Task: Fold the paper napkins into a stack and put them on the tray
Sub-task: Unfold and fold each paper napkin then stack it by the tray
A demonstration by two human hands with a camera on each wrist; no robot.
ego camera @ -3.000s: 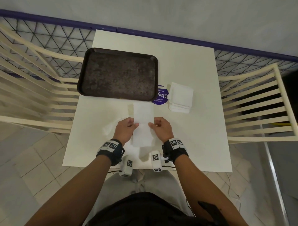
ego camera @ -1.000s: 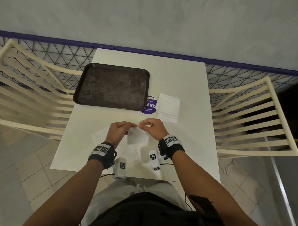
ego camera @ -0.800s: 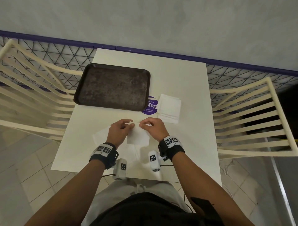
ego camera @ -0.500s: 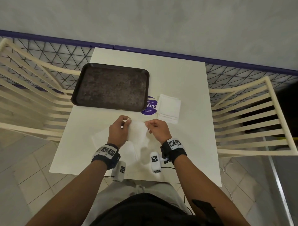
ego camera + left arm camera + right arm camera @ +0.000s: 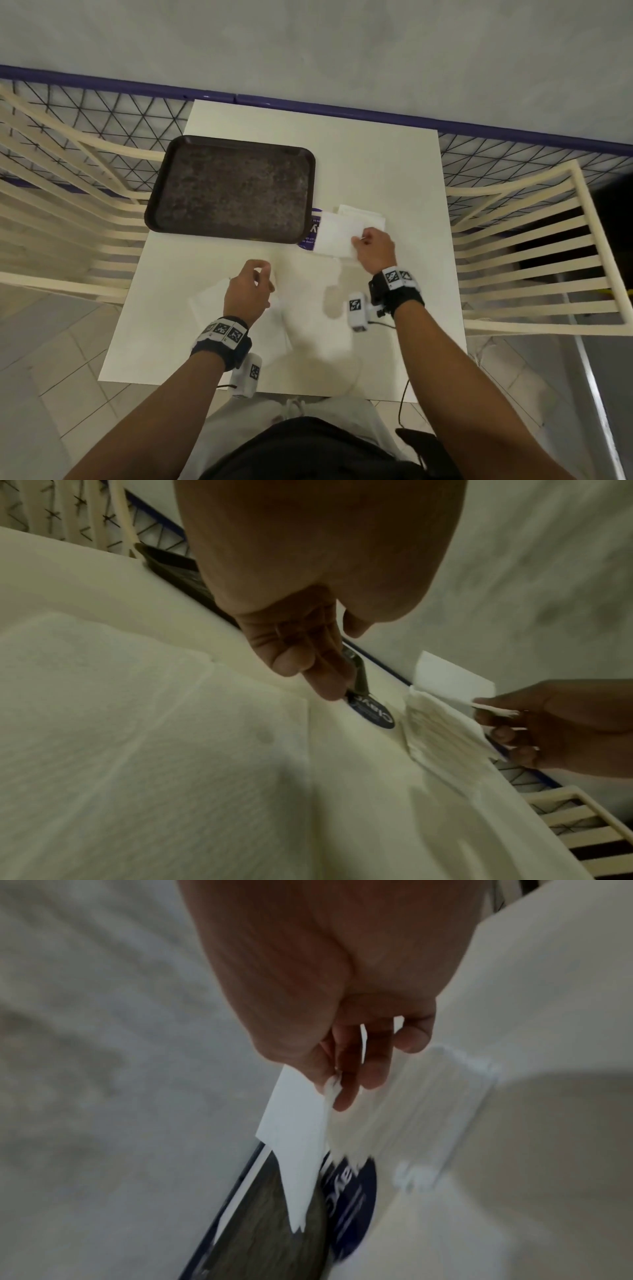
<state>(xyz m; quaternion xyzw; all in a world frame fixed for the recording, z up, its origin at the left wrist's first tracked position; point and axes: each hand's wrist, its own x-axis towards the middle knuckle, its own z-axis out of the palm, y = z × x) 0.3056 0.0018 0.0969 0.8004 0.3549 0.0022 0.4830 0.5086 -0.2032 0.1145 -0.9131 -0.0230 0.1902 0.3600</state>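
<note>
**Ana:** Right wrist view is smeared with blur, so what can you really make out there?

**Ben:** Only that the right hand pinches a folded napkin by its corner between thumb and fingers. Under it, the pile of folded napkins is a pale streak, and the purple sticker is half covered.

**Ana:** And from the head camera?

**Ben:** The napkin hangs just above the pile, overlapping it and hiding most of the sticker. I cannot tell whether it touches the pile. The tray sits just left of it, dark and bare.

**Ana:** The left hand?

**Ben:** The left hand hovers with loosely curled fingers over the flat unfolded napkins at the near edge of the table. It holds nothing; the left wrist view shows the fingers hanging free above the paper. White on white, so I cannot count the sheets.

**Ana:** What has changed?

**Ben:** Half a second ago both hands held the napkin between them in front of the body. Now the left has let go, and the right has carried it to the pile.
</note>
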